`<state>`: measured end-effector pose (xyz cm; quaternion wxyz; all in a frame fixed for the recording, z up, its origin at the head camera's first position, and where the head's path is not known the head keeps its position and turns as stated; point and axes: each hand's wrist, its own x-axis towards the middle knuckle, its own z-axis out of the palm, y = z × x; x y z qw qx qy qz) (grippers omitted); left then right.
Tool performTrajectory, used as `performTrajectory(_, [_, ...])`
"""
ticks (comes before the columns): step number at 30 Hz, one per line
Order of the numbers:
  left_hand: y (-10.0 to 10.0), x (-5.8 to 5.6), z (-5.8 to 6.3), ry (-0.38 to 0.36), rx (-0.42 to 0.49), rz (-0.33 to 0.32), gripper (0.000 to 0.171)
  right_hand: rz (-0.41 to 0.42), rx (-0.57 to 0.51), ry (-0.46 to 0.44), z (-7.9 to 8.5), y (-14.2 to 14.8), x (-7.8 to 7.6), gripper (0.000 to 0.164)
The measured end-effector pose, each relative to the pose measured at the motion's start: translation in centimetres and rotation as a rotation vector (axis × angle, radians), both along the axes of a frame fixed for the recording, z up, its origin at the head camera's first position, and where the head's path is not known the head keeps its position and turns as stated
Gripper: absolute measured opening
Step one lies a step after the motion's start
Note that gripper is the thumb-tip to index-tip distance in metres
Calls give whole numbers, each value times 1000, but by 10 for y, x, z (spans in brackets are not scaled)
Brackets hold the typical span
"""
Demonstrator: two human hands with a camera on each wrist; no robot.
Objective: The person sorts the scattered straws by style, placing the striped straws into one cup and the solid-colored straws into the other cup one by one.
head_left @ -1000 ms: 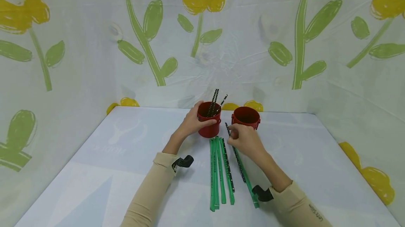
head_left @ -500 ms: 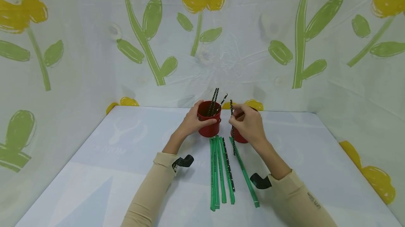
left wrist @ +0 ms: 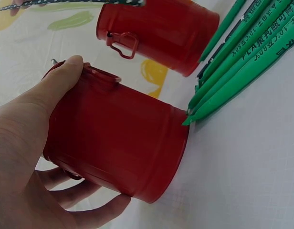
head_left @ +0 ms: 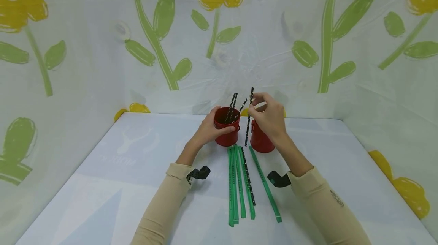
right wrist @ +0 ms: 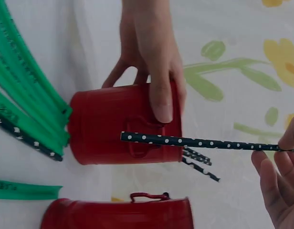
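My left hand (head_left: 206, 131) grips the left red bucket (head_left: 227, 138), fingers round its far side and thumb across the front near the rim. Three black straws (head_left: 230, 109) with white dots lean out of that bucket. My right hand (head_left: 272, 117) pinches another black dotted straw (right wrist: 199, 143) near its top, holding it nearly upright above the table between the two buckets. In the right wrist view this straw's lower end overlaps the left bucket's side. The right red bucket (head_left: 262, 140) stands just behind and below my right hand, which hides most of its mouth.
In front of the left bucket lie several green-wrapped straws (head_left: 236, 188), with one bare black dotted straw (head_left: 248, 178) among them. One more green wrapped straw (head_left: 267, 186) lies apart, slanting to the right. A flower-printed sheet (head_left: 260, 59) rises behind the table.
My right hand has lifted the black dotted straw from beside the slanting green one, up past the right bucket to rim height. My left hand keeps its grip on the left bucket.
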<state>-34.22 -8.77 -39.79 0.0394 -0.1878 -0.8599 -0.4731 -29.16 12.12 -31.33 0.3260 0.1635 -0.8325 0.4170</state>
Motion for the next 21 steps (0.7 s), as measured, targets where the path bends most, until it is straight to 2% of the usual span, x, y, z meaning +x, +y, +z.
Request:
performTrajectory(5, [0, -1, -2, 2, 10, 0, 95, -2, -30, 20, 18, -2, -12, 29])
performTrajectory(12, [1, -1, -1, -13, 7, -14, 95, 28, -130, 2, 38, -10, -28, 29])
performTrajectory(15, [0, -1, -1, -17, 4, -10, 94, 29, -147, -4, 43, -16, -33, 30])
performTrajectory(21, [0, -3, -1, -28, 4, -11, 94, -35, -87, 5, 44, -27, -40, 30])
